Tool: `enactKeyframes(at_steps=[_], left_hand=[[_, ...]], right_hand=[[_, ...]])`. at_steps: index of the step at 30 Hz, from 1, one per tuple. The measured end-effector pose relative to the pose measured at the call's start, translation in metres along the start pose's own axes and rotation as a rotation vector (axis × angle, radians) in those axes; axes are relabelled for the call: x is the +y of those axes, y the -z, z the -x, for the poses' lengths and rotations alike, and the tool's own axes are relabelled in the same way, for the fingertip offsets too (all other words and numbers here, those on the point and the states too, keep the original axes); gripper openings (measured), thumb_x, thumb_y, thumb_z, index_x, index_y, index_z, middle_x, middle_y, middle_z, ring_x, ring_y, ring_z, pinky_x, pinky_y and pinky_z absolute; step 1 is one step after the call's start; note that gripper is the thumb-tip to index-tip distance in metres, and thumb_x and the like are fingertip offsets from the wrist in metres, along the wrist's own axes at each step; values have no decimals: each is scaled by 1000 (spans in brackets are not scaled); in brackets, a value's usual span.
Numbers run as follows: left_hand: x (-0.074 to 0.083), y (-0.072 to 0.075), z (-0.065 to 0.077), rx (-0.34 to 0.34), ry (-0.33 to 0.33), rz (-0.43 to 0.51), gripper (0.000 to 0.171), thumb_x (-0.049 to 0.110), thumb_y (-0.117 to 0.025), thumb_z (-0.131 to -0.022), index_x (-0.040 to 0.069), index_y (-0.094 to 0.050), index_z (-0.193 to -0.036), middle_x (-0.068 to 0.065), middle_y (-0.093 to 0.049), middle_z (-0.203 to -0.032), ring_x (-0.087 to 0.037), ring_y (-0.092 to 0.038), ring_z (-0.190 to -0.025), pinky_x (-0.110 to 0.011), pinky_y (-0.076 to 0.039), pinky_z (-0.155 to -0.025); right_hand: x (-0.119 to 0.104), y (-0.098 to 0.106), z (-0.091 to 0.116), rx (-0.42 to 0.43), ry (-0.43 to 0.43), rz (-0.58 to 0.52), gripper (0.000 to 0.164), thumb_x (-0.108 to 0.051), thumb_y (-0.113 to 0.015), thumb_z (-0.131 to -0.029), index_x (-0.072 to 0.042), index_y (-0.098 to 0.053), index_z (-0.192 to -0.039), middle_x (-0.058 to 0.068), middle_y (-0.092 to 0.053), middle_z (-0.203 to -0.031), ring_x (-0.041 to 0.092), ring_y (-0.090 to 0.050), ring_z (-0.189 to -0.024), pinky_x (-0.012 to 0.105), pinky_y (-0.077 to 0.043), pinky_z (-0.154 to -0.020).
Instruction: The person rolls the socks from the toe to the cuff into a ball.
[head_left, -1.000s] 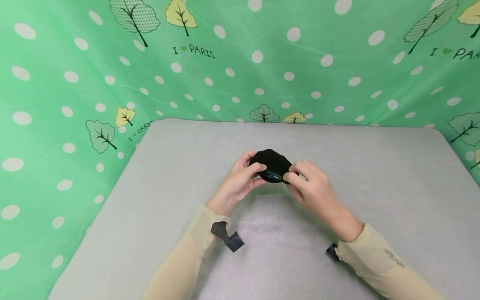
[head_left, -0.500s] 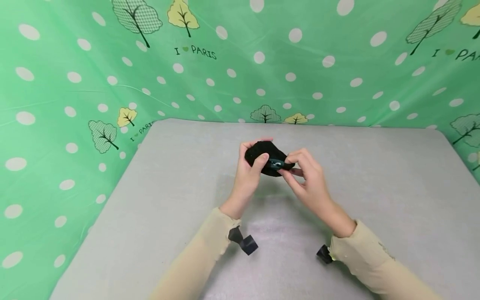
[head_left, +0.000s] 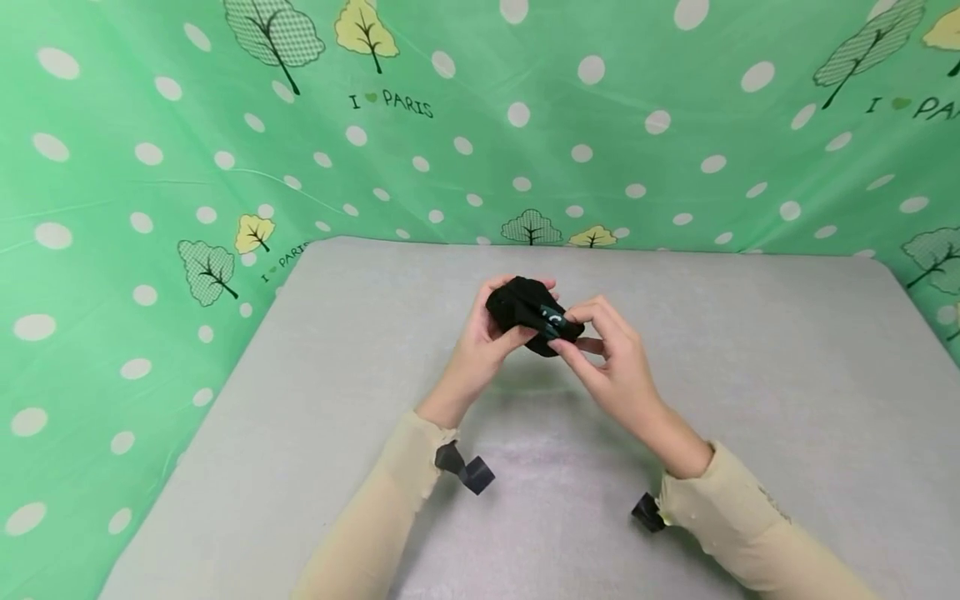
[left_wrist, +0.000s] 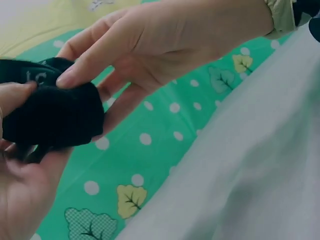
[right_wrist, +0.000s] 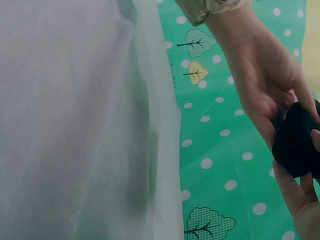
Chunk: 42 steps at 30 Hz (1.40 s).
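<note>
A soft black cloth bundle [head_left: 517,302] is held up between both hands above the table. On its right side sits a glossy dark strip [head_left: 552,316] with pale lettering, partly covered by fingers. My left hand [head_left: 480,337] grips the bundle from the left, thumb across its front and fingers behind. The right hand [head_left: 618,358] pinches the strip's right end between thumb and fingers. In the left wrist view, the bundle [left_wrist: 55,117] shows pale letters along its top edge. At the right border of the right wrist view, part of the bundle [right_wrist: 296,145] is cut off.
A grey cloth-covered table [head_left: 337,333] lies beneath the hands. Behind it hangs a green dotted curtain [head_left: 465,75] printed with trees. Dark straps [head_left: 477,475] hang at the cuffs of both beige sleeves [head_left: 375,517].
Both hands rose slightly with the bundle and it turned between them. The right fingers shifted onto the lettered strip, and the left thumb moved lower on the front.
</note>
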<state>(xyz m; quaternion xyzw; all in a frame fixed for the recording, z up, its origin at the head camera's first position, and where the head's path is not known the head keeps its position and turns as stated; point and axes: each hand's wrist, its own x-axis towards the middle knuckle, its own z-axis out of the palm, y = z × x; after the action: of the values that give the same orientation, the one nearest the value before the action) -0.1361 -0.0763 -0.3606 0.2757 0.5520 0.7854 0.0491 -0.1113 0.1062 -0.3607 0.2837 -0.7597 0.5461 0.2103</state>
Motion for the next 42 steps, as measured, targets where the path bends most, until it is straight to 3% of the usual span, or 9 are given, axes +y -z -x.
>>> enactKeyframes(at_steps=[4, 8, 11, 14, 18, 25, 31, 34, 42], left_hand=[[2, -2, 0, 135, 19, -126, 42, 8, -67, -93, 9, -44, -128, -29, -57, -137, -12, -64, -117, -23, -54, -94], [2, -8, -1, 294, 49, -305, 40, -3, -69, -88, 1, -47, -121, -26, -67, -119, -8, -67, -95, -21, -54, -81], [1, -11, -2, 383, 58, -408, 40, -4, -68, -84, 1, -47, -118, -21, -65, -106, -9, -61, -84, -22, -51, -74], [-1, -14, -3, 441, 70, -466, 40, -3, -66, -82, 4, -44, -114, -15, -60, -101, -14, -57, -83, -25, -48, -72], [-1, -19, -1, 422, 127, -522, 37, 6, -67, -86, 7, -37, -108, -10, -58, -103, -19, -59, -92, -25, -47, -78], [3, -10, 3, 188, 195, -323, 36, -5, -67, -88, 0, -40, -112, -15, -54, -118, -22, -59, -110, -26, -57, -79], [-2, -2, 2, 221, 215, -420, 49, 1, -77, -83, 6, -47, -122, -17, -63, -116, -17, -62, -88, -25, -55, -72], [-6, -3, 2, 259, 212, -519, 48, 8, -79, -83, 7, -52, -122, -18, -62, -110, -18, -59, -79, -24, -53, -68], [-10, -8, -1, 305, 83, -907, 40, 6, -75, -80, 10, -51, -112, -10, -57, -98, -21, -54, -74, -25, -47, -65]], right_hand=[[1, -2, -1, 33, 34, 61, 26, 12, -75, -79, 1, -61, -99, 10, -60, -93, 8, -54, -91, 13, -50, -79], [2, -6, -2, 72, 181, 186, 22, 13, -74, -78, 0, -64, -92, 9, -63, -85, 17, -50, -82, 22, -41, -76], [2, -8, -2, 72, 308, 286, 12, 8, -68, -82, -1, -67, -89, 9, -67, -83, 23, -51, -78, 31, -39, -74], [3, -9, 0, 61, 341, 365, 9, -10, -71, -86, -2, -68, -91, 9, -69, -83, 27, -52, -81, 39, -36, -74], [4, -5, 2, 41, 204, 429, 26, -22, -79, -84, -2, -66, -94, 10, -67, -84, 26, -54, -84, 40, -36, -76], [10, 11, -1, 19, -83, 266, 23, -3, -79, -82, -1, -61, -96, 13, -63, -89, 18, -55, -87, 34, -40, -79], [14, 14, -1, -86, -233, 137, 17, -1, -75, -85, -4, -61, -93, 6, -61, -88, 8, -48, -86, 31, -36, -78], [16, 10, 1, -104, -211, 139, 17, 1, -75, -84, -6, -59, -84, 3, -58, -81, 12, -42, -83, 29, -34, -76], [12, -1, 11, -63, 67, 278, 27, 5, -80, -76, -10, -57, -79, 0, -59, -76, 16, -46, -85, 31, -26, -77]])
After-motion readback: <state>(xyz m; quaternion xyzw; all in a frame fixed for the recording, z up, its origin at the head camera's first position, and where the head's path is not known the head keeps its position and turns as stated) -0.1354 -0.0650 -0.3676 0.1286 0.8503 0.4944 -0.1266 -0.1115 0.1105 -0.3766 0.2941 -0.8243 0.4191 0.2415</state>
